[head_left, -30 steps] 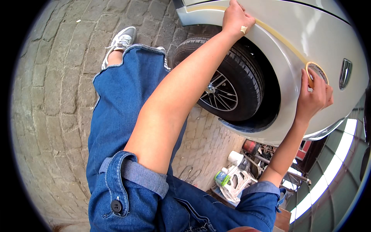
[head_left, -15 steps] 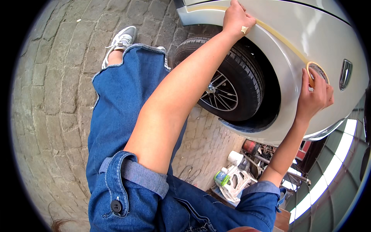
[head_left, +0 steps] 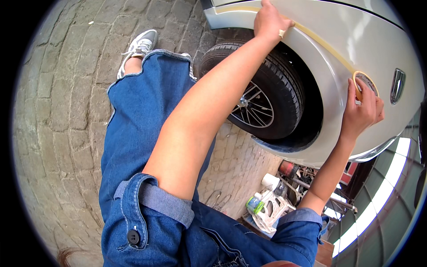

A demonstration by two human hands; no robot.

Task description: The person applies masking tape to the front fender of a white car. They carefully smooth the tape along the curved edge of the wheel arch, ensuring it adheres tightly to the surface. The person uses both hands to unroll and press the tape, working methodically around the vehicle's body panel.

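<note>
A strip of yellowish masking tape [head_left: 323, 44] runs along the white car fender [head_left: 338, 95], following the curve above the wheel arch. My left hand [head_left: 269, 23] rests against the panel on the tape line, thumb stretched along it and apart from the fingers; the fingertips are partly hidden. A small pale scrap of tape [head_left: 282, 33] sticks to that hand near the wrist. With my right hand [head_left: 365, 107] I grip the masking tape roll [head_left: 357, 75], fingers at its ring. The strip reaches from the roll to my left hand and continues beyond it.
Below the arch sits the wheel [head_left: 267, 98] with its black tire. A chrome side trim piece [head_left: 397, 86] is right of the roll. Near my right arm stands a stand with a white plastic piece [head_left: 269, 211], a green-labelled tub [head_left: 255, 204] and a white container [head_left: 270, 181]. Stone paving [head_left: 66, 111] lies left.
My left hand has shifted slightly left along the tape and turned a little at the wrist. My right hand and the roll stay in place.
</note>
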